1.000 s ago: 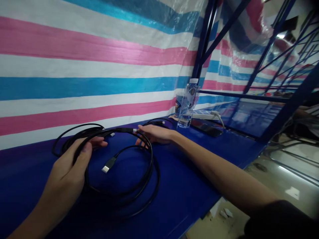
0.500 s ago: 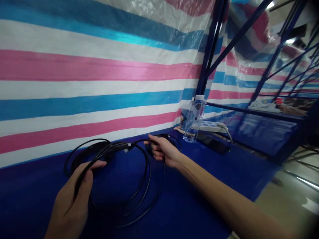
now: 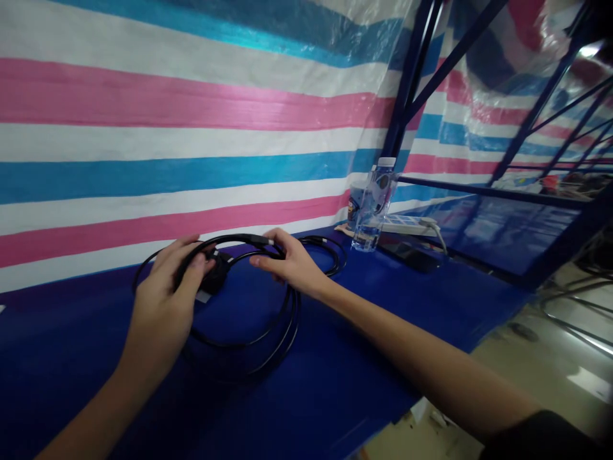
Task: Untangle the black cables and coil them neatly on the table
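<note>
A looped black cable [image 3: 292, 319] hangs between my two hands over the dark blue tabletop [image 3: 335, 358]. My left hand [image 3: 167, 294] is closed around the left side of the coil, thumb in front. On the upper right of the loop, my right hand [image 3: 294, 265] grips the strands between thumb and fingers. Behind the left fingers lies a black bundle [image 3: 218, 271], partly hidden, with a small pale tag below it. Another coiled black cable [image 3: 335, 255] rests on the table just beyond my right hand.
A clear water bottle [image 3: 373, 207] stands at the back right. Near it are a white power strip [image 3: 407, 225] and a dark phone [image 3: 409, 253]. Striped plastic sheeting [image 3: 191, 179] forms the back wall, and a blue metal frame [image 3: 400, 128] rises at the right.
My hands have come closer together, the left moving up and right. The cable's loose loops are now gathered into a tighter, rounder coil held by both hands.
</note>
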Demonstrator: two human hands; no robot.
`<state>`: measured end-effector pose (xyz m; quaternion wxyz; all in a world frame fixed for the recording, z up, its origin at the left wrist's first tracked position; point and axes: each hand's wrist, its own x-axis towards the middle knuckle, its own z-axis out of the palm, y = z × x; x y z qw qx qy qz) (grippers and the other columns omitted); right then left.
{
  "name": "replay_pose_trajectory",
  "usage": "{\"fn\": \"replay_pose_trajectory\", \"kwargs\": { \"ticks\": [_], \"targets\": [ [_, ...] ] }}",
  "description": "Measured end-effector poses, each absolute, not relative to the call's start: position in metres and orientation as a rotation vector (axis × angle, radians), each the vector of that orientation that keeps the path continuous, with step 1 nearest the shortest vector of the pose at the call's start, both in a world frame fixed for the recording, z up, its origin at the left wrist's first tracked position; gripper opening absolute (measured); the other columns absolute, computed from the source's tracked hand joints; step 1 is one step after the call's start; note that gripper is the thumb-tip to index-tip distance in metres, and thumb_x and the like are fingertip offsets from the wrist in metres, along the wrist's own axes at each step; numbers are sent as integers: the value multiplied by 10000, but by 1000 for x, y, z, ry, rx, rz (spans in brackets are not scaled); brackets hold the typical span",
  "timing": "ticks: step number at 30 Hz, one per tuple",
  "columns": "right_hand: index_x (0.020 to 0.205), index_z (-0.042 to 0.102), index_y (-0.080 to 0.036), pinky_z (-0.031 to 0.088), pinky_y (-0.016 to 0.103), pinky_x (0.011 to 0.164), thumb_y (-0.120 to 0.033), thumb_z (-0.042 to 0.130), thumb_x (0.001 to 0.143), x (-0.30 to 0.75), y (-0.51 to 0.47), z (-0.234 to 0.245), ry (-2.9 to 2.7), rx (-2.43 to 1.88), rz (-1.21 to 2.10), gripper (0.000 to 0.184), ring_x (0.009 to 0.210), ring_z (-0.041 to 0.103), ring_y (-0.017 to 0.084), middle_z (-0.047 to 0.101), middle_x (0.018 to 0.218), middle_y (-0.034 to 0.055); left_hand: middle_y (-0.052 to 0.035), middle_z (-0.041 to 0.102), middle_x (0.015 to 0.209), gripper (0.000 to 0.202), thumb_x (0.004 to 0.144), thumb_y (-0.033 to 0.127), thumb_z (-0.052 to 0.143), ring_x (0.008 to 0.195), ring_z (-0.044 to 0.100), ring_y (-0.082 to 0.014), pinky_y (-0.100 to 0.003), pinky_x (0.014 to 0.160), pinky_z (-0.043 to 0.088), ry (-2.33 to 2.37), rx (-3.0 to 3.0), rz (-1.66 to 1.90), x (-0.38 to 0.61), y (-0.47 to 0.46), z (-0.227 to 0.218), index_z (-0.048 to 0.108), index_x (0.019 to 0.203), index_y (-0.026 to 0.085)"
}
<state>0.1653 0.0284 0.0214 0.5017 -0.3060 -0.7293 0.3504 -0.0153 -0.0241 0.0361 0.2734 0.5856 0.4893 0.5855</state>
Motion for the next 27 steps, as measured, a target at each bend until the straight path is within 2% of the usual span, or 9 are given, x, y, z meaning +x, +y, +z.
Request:
{"fn": "replay_pose_trajectory", "kwargs": {
  "ticks": [3, 5, 10, 14, 17, 20, 23, 25, 27],
  "targets": [
    [1324, 370, -213, 451, 322, 797, -110, 575, 708, 161, 34, 26, -1915, -747, 437, 657, 854, 554, 154, 594, 1005, 50, -41, 637, 1044, 503, 754, 458, 631, 606, 616, -117, -234, 556, 507, 1340, 1455, 1366, -11, -19, 49, 521, 1209, 273],
    [1406, 280, -195, 450, 332, 745, -87, 521, 707, 160, 39, 29, -1949, -883, 311, 747, 761, 555, 167, 618, 888, 46, -21, 650, 906, 611, 703, 431, 693, 517, 566, -89, -192, 456, 448, 1268, 1391, 1306, -9, -18, 54, 476, 1254, 284],
    [1288, 455, -141, 423, 339, 670, -212, 481, 774, 158, 34, 33, -1889, -1115, 26, 519, 647, 553, 193, 616, 734, 51, 2, 615, 642, 424, 704, 325, 699, 593, 619, -136, -227, 557, 509, 959, 1234, 1097, -4, -33, 55, 577, 1087, 189],
    [1137, 554, -167, 413, 305, 702, -199, 422, 792, 157, 27, 29, -1942, -1035, -62, 370, 721, 577, 182, 642, 826, 61, -73, 688, 854, 298, 729, 364, 655, 751, 663, -197, -328, 744, 524, 610, 1144, 842, 18, -61, 40, 632, 952, 168],
    [1071, 569, -172, 408, 280, 711, -158, 389, 788, 159, 30, 24, -1995, -994, 0, 336, 740, 572, 164, 651, 845, 47, -50, 680, 887, 295, 708, 378, 675, 865, 653, -210, -334, 844, 468, 520, 1136, 790, 39, -76, 22, 634, 930, 186],
    [1047, 578, -146, 401, 305, 742, -110, 402, 739, 167, 39, 23, -2023, -1016, -55, 356, 809, 564, 190, 647, 901, 76, 35, 559, 540, 240, 694, 374, 694, 605, 619, -146, -310, 763, 468, 577, 1165, 833, 44, -72, 13, 544, 681, 188],
    [973, 589, -131, 396, 321, 757, -63, 419, 683, 178, 43, 30, -2012, -992, -92, 343, 843, 550, 201, 633, 921, 95, 90, 300, 355, 422, 771, 389, 613, 333, 358, -69, -264, 577, 442, 831, 1240, 967, 26, -51, 21, 354, 501, 192],
    [918, 574, -138, 406, 297, 702, -100, 461, 720, 181, 40, 35, -1997, -920, 55, 231, 769, 542, 173, 616, 838, 65, 83, 324, 355, 392, 752, 394, 632, 334, 330, -80, -248, 476, 381, 1049, 1399, 1081, 8, -37, 33, 386, 517, 199],
    [878, 555, -146, 416, 270, 648, -192, 522, 770, 180, 33, 41, -1979, -810, 318, 122, 695, 528, 141, 582, 754, 28, 58, 444, 417, 294, 705, 394, 679, 397, 416, -108, -246, 451, 355, 1258, 1601, 1173, -9, -29, 44, 489, 590, 201]
  ]
}}
